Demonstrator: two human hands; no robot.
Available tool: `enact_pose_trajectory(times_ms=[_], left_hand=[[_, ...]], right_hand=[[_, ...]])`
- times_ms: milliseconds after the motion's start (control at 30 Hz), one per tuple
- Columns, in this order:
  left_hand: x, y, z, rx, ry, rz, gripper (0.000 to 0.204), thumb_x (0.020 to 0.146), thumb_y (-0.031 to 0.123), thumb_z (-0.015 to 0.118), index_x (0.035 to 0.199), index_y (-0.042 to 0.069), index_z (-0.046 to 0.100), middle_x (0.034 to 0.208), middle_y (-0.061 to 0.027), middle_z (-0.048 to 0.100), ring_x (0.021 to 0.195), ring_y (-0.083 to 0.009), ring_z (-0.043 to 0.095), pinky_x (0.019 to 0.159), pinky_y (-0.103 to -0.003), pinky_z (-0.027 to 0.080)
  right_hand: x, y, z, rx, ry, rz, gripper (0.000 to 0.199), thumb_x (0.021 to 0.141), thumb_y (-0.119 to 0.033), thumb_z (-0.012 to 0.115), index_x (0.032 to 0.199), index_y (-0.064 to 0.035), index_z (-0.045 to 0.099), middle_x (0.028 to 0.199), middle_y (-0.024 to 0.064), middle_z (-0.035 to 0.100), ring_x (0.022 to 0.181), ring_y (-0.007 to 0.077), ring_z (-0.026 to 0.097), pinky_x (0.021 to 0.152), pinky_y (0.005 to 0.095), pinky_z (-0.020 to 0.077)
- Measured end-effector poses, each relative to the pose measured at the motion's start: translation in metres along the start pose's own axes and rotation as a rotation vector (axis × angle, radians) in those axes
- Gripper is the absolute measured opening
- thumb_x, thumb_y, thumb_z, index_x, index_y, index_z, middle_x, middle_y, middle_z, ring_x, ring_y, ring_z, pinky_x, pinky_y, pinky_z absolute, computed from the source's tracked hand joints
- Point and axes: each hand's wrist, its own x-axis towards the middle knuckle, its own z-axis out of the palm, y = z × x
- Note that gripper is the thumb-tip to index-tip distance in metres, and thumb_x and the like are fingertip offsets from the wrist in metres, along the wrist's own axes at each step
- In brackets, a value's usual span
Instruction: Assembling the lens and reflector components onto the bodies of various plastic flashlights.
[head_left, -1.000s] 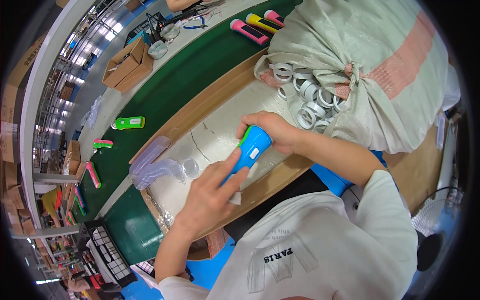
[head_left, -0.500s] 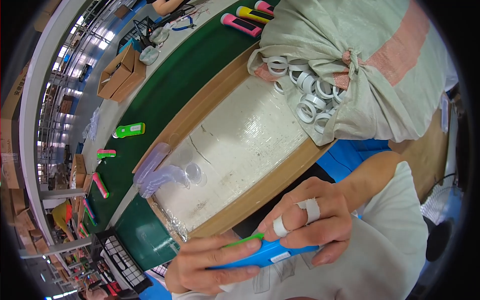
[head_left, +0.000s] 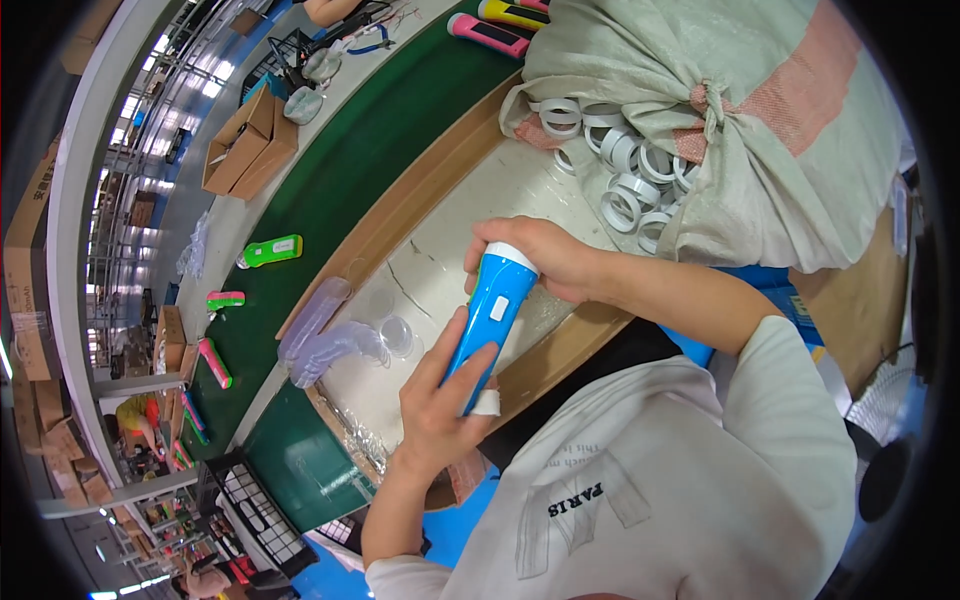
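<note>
A blue flashlight [head_left: 484, 328] with a white switch is tilted over the cardboard tray [head_left: 560, 372], its wide end pointing away from me. Around that end sits a white ring [head_left: 512, 256]. My left hand [head_left: 436, 410] is wrapped about the narrow lower body, and white tape shows by one of its fingers. My right hand [head_left: 548, 256] grips the wide end from the right, its fingertips partly hidden behind. Closest to the hands, stacked clear plastic discs [head_left: 345, 352] lie at the tray's left end. Several loose white rings [head_left: 622, 160] spill from a sack at the far right.
The big woven sack [head_left: 770, 200] bulges over the tray's right end. Beyond the tray runs a green belt [head_left: 350, 190] carrying a green flashlight [head_left: 272, 250] and pink ones [head_left: 488, 36]. An open cardboard box [head_left: 250, 145] and pliers [head_left: 370, 42] rest on the far ledge.
Both hands have carried the flashlight forward from near my body to above the tray. It has turned from sideways to steeply upward in view, and its white-ringed end now shows.
</note>
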Motion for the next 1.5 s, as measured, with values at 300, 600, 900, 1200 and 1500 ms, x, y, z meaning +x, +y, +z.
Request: enact_pose_trajectory(times_ms=[300, 600, 900, 1200, 1500], left_hand=[[-0.044, -0.01, 0.057, -2.197, 0.393, -0.839, 0.064, 0.085, 0.038, 0.058, 0.136, 0.005, 0.038, 0.122, -0.0213, 0.056, 0.086, -0.0331, 0.065, 0.063, -0.037, 0.055], [-0.026, 0.029, 0.053, -0.921, 0.118, -0.815, 0.047, 0.076, 0.011, 0.076, 0.116, 0.002, 0.052, 0.088, -0.0015, 0.06, 0.078, -0.0097, 0.057, 0.071, -0.025, 0.047], [-0.033, 0.067, 0.049, -1.92, 0.044, -0.779, 0.055, 0.078, 0.014, 0.071, 0.124, -0.003, 0.044, 0.081, -0.0124, 0.057, 0.057, -0.017, 0.053, 0.049, -0.027, 0.042], [-0.031, 0.013, 0.071, -0.558, 0.241, -0.595, 0.046, 0.079, 0.004, 0.069, 0.12, 0.0, 0.047, 0.09, -0.0157, 0.063, 0.068, -0.0269, 0.065, 0.062, -0.033, 0.052], [-0.025, -0.03, 0.054, -1.838, 0.092, -0.783, 0.048, 0.09, 0.039, 0.06, 0.117, 0.001, 0.048, 0.094, -0.0186, 0.062, 0.063, -0.0228, 0.062, 0.05, -0.031, 0.051]], right_hand=[[-0.014, 0.015, 0.016, 0.229, -0.179, -0.35, 0.049, 0.096, -0.035, 0.051, 0.133, -0.0038, 0.043, 0.12, 0.0124, 0.054, 0.115, 0.0192, 0.052, 0.098, 0.0354, 0.0417], [-0.03, 0.016, 0.043, 0.214, -0.09, -0.497, 0.033, 0.084, -0.02, 0.068, 0.108, -0.0111, 0.048, 0.104, 0.0122, 0.06, 0.106, 0.0275, 0.06, 0.099, 0.0431, 0.0447], [-0.033, 0.034, 0.04, 0.701, -0.468, -0.504, 0.03, 0.078, -0.027, 0.07, 0.089, -0.0139, 0.045, 0.098, 0.0149, 0.058, 0.103, 0.0332, 0.061, 0.1, 0.0463, 0.0438], [-0.027, 0.031, 0.033, 0.141, 0.123, -0.55, 0.025, 0.088, -0.021, 0.064, 0.102, -0.0088, 0.047, 0.1, 0.0129, 0.059, 0.096, 0.0205, 0.06, 0.085, 0.0361, 0.0478], [-0.014, 0.012, 0.003, 0.032, 0.094, -0.324, 0.036, 0.095, -0.032, 0.055, 0.119, -0.006, 0.054, 0.107, 0.0063, 0.058, 0.103, 0.0158, 0.056, 0.082, 0.0315, 0.048]])
